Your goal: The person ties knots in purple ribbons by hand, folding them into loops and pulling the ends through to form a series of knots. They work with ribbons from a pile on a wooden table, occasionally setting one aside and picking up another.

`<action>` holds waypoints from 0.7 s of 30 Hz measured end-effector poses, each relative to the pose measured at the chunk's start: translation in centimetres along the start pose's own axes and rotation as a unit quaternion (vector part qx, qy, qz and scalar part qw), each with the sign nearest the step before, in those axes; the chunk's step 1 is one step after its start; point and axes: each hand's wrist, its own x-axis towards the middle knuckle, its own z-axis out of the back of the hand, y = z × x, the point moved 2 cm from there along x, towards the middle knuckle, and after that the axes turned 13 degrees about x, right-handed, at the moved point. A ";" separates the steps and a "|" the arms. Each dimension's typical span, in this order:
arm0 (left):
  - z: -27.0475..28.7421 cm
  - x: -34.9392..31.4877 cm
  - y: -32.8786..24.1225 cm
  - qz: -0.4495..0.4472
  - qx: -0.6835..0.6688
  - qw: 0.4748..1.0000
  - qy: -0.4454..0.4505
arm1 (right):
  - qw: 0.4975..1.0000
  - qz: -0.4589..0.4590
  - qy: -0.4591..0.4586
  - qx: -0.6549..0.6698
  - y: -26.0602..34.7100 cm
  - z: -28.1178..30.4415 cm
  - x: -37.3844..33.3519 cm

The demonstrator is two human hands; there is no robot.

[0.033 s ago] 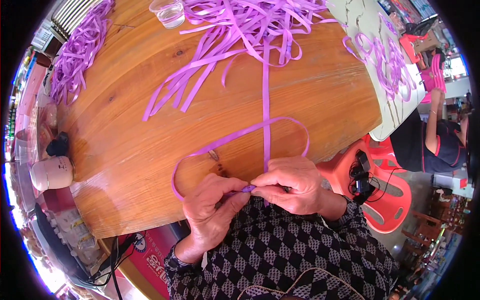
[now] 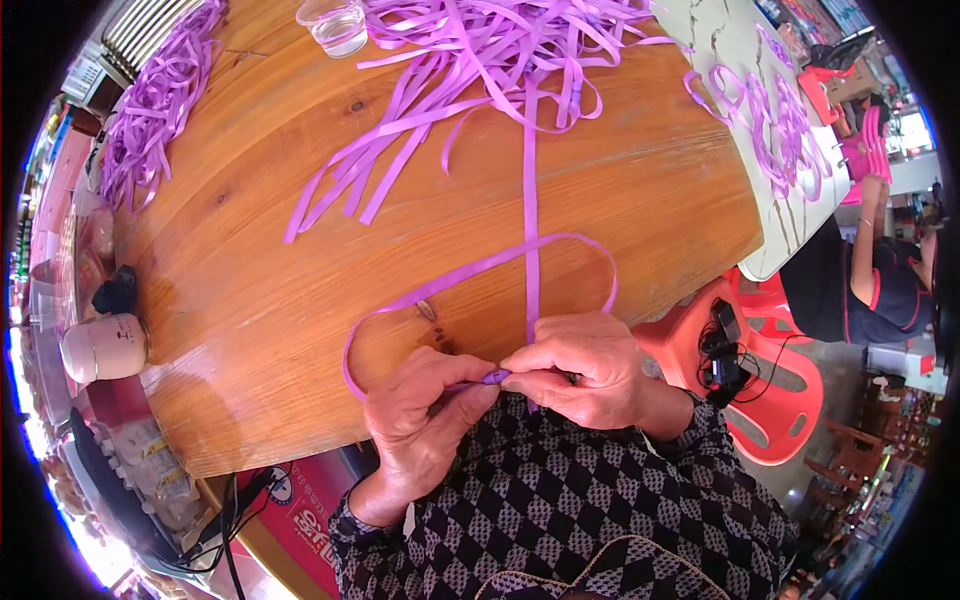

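Note:
At the near edge of the wooden table, my left hand [image 2: 420,415] and my right hand [image 2: 585,370] meet, each pinching a purple ribbon [image 2: 470,262]. Between the fingertips sits a small darker purple piece [image 2: 495,377] on the ribbon; whether it is a knot or a fitting I cannot tell. From my hands the ribbon loops out over the table. A straight ribbon strand [image 2: 531,190] runs from the far pile down to my right hand, passing under the loop. The fingers of both hands are closed, and the right fingertips partly cover the small piece.
Purple ribbons in a big pile [image 2: 500,50] lie at the table's far side, beside a clear plastic cup [image 2: 340,30]. Another ribbon bundle [image 2: 160,110] hangs at the far left. Ribbon loops [image 2: 775,130] rest on the marble-look table. A pink jar [image 2: 105,347] and red stools [image 2: 770,400] flank me; a person [image 2: 870,270] is at right.

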 end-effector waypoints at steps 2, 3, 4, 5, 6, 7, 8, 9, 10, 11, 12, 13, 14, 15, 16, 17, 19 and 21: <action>-0.1 0.1 0.4 -0.011 -0.014 1.000 0.001 | 1.000 0.001 -0.004 0.001 -0.1 0.0 0.0; -0.1 0.1 0.5 -0.022 -0.027 0.999 -0.002 | 1.000 0.002 -0.004 0.002 -0.2 -0.1 -0.1; -0.2 0.0 0.7 -0.021 -0.026 0.999 -0.001 | 1.000 0.003 -0.005 0.002 -0.2 -0.2 -0.1; -0.3 -0.2 0.8 -0.004 -0.047 0.999 -0.007 | 1.000 0.003 -0.006 0.003 -0.1 -0.2 0.0; -0.5 -0.4 0.9 0.014 -0.068 0.997 -0.014 | 1.000 -0.002 -0.006 0.010 -0.1 -0.3 0.0; -0.6 -0.5 0.9 0.015 -0.068 0.997 -0.014 | 1.000 -0.007 -0.006 0.016 0.0 -0.3 0.1; -0.7 -0.5 0.9 0.032 -0.098 0.995 -0.015 | 1.000 -0.007 -0.006 0.017 0.1 -0.2 0.1; -0.8 -0.6 0.9 0.048 -0.129 0.990 -0.015 | 0.999 -0.028 -0.003 0.035 0.0 -0.2 0.1; -0.7 -0.6 0.9 0.048 -0.129 0.990 -0.015 | 0.997 -0.050 0.001 0.054 0.0 -0.1 0.1; -0.7 -0.5 0.9 0.049 -0.118 0.992 -0.006 | 0.997 -0.049 0.000 0.054 0.3 0.1 0.1; -0.6 -0.6 1.0 0.051 -0.107 0.993 0.002 | 0.987 -0.133 0.003 0.089 0.3 0.1 0.1; -0.6 -0.5 1.1 0.051 -0.106 0.993 0.002 | 0.969 -0.215 0.007 0.123 0.1 0.1 0.0; -0.5 -0.5 1.1 0.047 -0.109 0.993 0.007 | 0.969 -0.215 0.007 0.124 0.1 0.1 0.0; -0.5 -0.5 1.1 0.043 -0.112 0.993 0.011 | 0.958 -0.242 0.002 0.155 0.0 0.2 0.1; -0.5 -0.6 1.0 0.043 -0.112 0.993 0.011 | 0.945 -0.268 -0.003 0.187 -0.1 0.2 0.1; -0.5 -0.6 1.0 0.060 -0.128 0.990 0.013 | 0.945 -0.268 -0.002 0.187 -0.1 0.2 0.2; -0.7 -0.6 0.9 0.076 -0.145 0.986 0.016 | 0.930 -0.295 -0.008 0.218 -0.2 0.3 0.1; -0.7 -0.6 1.0 0.074 -0.154 0.985 0.011 | 0.931 -0.298 -0.002 0.208 -0.1 0.4 0.2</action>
